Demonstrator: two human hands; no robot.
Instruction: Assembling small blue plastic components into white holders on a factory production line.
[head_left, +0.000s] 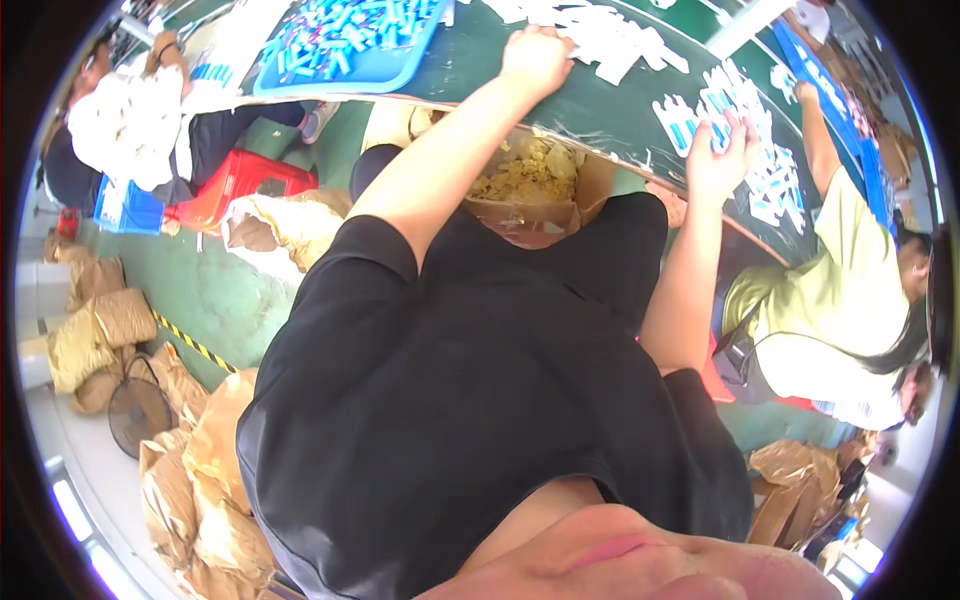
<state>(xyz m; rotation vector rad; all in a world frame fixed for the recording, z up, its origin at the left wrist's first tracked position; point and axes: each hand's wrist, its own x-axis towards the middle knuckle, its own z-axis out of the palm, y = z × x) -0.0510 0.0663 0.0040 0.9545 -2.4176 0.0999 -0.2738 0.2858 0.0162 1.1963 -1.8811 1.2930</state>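
Note:
On the green tabletop (465,65), my left hand (537,60) rests beside a pile of flat white strips (610,40). Its fingers are curled in, and whatever they may hold is hidden. My right hand (722,155) lies over the near edge of a spread of small white and light-blue plastic pieces (738,95). The fingers of that hand are spread apart and touch the pieces. More white pieces (775,195) trail toward the table's right edge. A blue tray (400,75) full of blue and white pieces stands left of my left hand.
Below the table edge, a cardboard box (595,185) holds yellowish scraps. A person in a yellow-green top (850,240) works at the right; another in white (125,130) sits at the left near a red stool (240,185). Brown sacks (210,470) and a fan (140,415) stand left.

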